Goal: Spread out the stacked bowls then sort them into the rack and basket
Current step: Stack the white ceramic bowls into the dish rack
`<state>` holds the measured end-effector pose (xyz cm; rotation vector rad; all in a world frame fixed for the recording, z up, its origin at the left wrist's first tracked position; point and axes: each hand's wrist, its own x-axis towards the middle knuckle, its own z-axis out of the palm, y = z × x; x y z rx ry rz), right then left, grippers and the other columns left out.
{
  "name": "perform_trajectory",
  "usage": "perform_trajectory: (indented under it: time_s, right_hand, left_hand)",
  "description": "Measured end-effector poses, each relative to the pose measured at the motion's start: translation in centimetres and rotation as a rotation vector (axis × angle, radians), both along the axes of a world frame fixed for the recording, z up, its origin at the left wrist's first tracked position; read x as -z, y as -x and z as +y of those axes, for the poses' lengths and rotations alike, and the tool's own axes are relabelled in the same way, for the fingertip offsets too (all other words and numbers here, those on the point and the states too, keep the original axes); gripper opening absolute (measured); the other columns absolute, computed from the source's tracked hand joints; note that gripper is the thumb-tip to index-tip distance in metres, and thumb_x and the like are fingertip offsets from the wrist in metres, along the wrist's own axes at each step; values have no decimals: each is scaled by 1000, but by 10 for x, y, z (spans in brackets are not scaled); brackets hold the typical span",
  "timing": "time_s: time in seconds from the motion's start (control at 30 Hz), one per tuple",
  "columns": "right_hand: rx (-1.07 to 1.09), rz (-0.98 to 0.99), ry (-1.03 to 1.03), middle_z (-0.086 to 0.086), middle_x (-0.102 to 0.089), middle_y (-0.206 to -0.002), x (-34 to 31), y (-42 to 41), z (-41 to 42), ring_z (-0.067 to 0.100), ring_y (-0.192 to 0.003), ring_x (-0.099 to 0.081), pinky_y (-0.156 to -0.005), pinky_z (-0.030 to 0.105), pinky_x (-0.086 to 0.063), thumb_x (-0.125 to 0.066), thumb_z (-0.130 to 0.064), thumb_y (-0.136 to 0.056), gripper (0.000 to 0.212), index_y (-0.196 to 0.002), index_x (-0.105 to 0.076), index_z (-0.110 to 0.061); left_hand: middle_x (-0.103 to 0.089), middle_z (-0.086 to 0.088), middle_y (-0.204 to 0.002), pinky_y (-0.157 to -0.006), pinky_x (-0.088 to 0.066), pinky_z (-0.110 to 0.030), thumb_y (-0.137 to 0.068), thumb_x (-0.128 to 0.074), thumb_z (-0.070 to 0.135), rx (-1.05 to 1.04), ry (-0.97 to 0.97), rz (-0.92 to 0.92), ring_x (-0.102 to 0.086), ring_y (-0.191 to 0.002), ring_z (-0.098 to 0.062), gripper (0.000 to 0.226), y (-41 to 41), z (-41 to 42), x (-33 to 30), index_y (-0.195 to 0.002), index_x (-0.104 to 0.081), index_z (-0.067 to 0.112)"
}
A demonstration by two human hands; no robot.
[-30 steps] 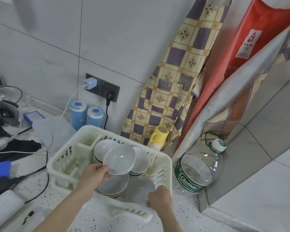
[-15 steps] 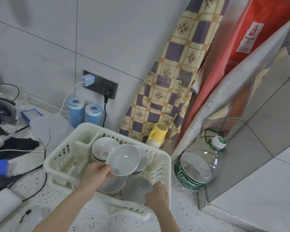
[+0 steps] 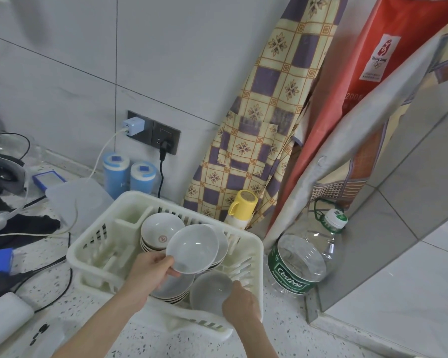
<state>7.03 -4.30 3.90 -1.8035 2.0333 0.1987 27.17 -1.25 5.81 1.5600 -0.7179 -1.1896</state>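
A cream slotted plastic basket (image 3: 88, 244) sits on the speckled counter and holds several white bowls in stacks. My left hand (image 3: 150, 272) pinches the rim of one white bowl (image 3: 192, 248), tilted up above the others. Behind it stands a stack topped by a bowl with a red mark (image 3: 161, 228). A further stack (image 3: 221, 244) lies partly hidden behind the held bowl. A low stack (image 3: 175, 286) lies under my left hand. My right hand (image 3: 239, 303) grips the near edge of a single bowl (image 3: 211, 289) in the basket's front right corner.
A large clear water bottle (image 3: 303, 259) stands right of the basket. A yellow-capped flask (image 3: 242, 206) and two blue canisters (image 3: 127, 174) stand behind it. Cables, a charger (image 3: 133, 126) and electronics crowd the counter's left. Hanging aprons (image 3: 264, 125) cover the wall.
My right hand moved from the basket's front rim into the basket and took hold of the front right bowl. My left hand lifted its bowl slightly higher and to the right.
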Motion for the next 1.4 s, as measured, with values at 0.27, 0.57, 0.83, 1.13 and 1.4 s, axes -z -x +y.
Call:
perform_trajectory:
  time_s: [0.27,0.57,0.83,1.13,1.4]
  right_hand:
    - [-57,141,-7,-1,-64,-118,-6,11,3,18,-109,-62,-80,25,-47,-49,-15,-93,29,-121,-57,-17]
    - [-180,132,-103,2,-62,-122,-12,11,2,20,-109,-59,-79,26,-41,-41,-18,-93,33,-123,-55,-13]
    - [217,-569,267,-1,-73,-67,-12,31,11,2,-52,-53,-55,23,-43,-47,-20,-95,26,-77,-63,-9]
    - [236,-915,261,1,-71,-64,-18,43,20,2,-53,-62,-60,20,-40,-57,-25,-94,16,-89,-72,-24]
    - [149,-694,271,-2,-63,-54,-16,42,22,0,-41,-49,-43,11,-34,-58,-24,-90,10,-97,-61,-29]
  left_hand:
    - [-74,-17,-67,-41,-27,-18,-87,-52,1,36,-9,-30,-31,-38,-9,23,1,2,-1,-79,-74,1]
    - [-72,-19,-66,-40,-24,-19,-86,-53,-1,45,1,-43,-31,-34,-6,22,6,3,-5,-78,-74,0]
    - [-73,-9,-61,-42,-31,-22,-86,-51,2,158,13,-231,-43,-31,1,39,13,3,-14,-56,-70,19]
    - [-72,-2,-57,-36,-30,-12,-86,-55,15,372,-53,-497,-47,-35,-1,37,34,-8,8,-49,-55,13]
    - [-74,-13,-70,-55,-37,-25,-88,-55,18,455,-106,-518,-55,-55,-16,32,42,-12,14,-56,-55,13]
